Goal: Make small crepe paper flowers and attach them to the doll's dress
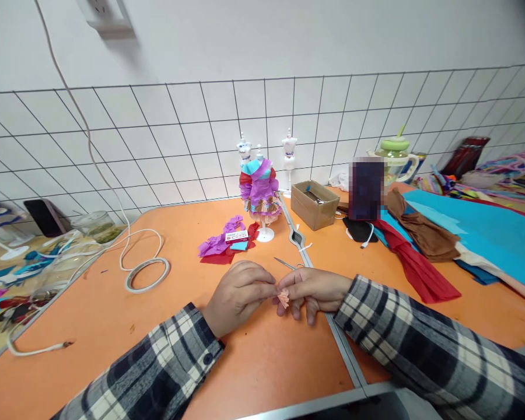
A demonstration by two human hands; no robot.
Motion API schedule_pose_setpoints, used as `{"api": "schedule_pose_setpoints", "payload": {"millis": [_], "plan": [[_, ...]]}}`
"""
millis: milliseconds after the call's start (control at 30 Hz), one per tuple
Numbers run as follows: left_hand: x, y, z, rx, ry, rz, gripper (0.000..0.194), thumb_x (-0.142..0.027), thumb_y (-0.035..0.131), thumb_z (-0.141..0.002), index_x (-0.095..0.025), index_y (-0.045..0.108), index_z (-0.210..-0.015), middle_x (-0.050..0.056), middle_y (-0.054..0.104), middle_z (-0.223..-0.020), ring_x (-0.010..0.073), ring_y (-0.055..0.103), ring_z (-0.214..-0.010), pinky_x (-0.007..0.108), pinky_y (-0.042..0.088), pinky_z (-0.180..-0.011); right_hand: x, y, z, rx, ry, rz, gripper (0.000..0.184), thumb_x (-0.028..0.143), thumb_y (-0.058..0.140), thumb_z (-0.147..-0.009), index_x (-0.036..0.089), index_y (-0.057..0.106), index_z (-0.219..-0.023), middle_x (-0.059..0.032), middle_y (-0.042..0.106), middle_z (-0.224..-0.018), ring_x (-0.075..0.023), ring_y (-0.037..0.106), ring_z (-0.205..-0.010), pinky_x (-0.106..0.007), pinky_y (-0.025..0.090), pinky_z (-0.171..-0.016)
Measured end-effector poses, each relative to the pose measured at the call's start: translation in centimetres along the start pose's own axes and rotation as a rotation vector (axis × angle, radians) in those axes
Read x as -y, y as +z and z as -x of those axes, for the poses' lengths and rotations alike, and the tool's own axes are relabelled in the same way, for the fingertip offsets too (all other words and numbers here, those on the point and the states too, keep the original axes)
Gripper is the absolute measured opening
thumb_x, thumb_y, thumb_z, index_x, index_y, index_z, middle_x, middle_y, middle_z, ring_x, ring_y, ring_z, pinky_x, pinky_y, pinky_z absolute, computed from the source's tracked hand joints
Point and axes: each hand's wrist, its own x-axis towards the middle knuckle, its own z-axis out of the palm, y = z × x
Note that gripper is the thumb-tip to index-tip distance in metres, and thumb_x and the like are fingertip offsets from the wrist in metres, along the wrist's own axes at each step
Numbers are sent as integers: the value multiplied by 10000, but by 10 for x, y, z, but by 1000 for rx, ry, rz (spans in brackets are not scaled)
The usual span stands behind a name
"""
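Observation:
Between my two hands is a small pleated piece of peach crepe paper (283, 298), fanned out at its lower end. My right hand (308, 290) pinches it between thumb and forefinger, the other fingers loosely curled beneath. From the left, my left hand (244, 294) is closed in a pinch at the paper's upper edge; its fingertips meet those of the right. Just behind the right hand lies a pair of scissors (285, 263), its handles partly covered. Farther back stands a mini dress form (262, 189) in a purple, turquoise and red ruffled paper dress.
Purple and red paper scraps (216, 246) lie under a small box (237, 236). A tape roll (147, 275) and white cable are at left. A cardboard box (315, 204), a phone (366, 189), a lidded jug (396, 160) and coloured paper sheets (485, 227) stand or lie at right.

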Motion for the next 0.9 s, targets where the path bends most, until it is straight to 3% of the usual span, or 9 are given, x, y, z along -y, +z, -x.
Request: {"api": "schedule_pose_setpoints", "payload": {"millis": [233, 400, 600, 733, 900], "plan": [[4, 1, 2, 48, 52, -133, 289, -169, 403, -949, -256, 674, -997, 49, 713, -918, 165, 613, -872, 345, 445, -859, -1, 2, -1, -160, -72, 64, 325, 348, 807, -616, 150, 629, -802, -9, 652, -749, -61, 524, -525, -144, 485, -386], [5, -2, 1, 172, 46, -287, 258, -120, 447, -916, -250, 656, -995, 17, 724, -969, 166, 607, -882, 369, 361, -925, 0, 2, -4, -338, -188, 262, 265, 370, 739, -678, 147, 620, -758, -28, 652, -707, -78, 493, -524, -164, 461, -390], [5, -2, 0, 269, -6, -319, 275, -98, 448, -906, -258, 664, -963, -4, 718, -903, 152, 603, -832, 375, 284, -979, -1, 2, -8, -393, -288, 622, 98, 245, 536, -838, 181, 609, -823, -16, 653, -736, -127, 568, -641, -203, 460, -489], [5, 4, -1, 309, -74, -294, 247, -137, 473, -919, -267, 682, -941, -4, 708, -872, 151, 597, -827, 380, 264, -994, 3, 3, -4, -451, -496, 1081, 156, 109, 518, -846, 181, 631, -767, -12, 662, -782, -142, 581, -767, -264, 429, -707], [4, 11, 0, 379, -175, -258, 212, -258, 487, -943, -270, 698, -929, -4, 700, -860, 152, 595, -829, 373, 272, -962, 4, 2, -3, -456, -570, 1374, 160, 151, 553, -887, 190, 652, -767, -10, 660, -808, -160, 544, -832, -282, 368, -756]]}}
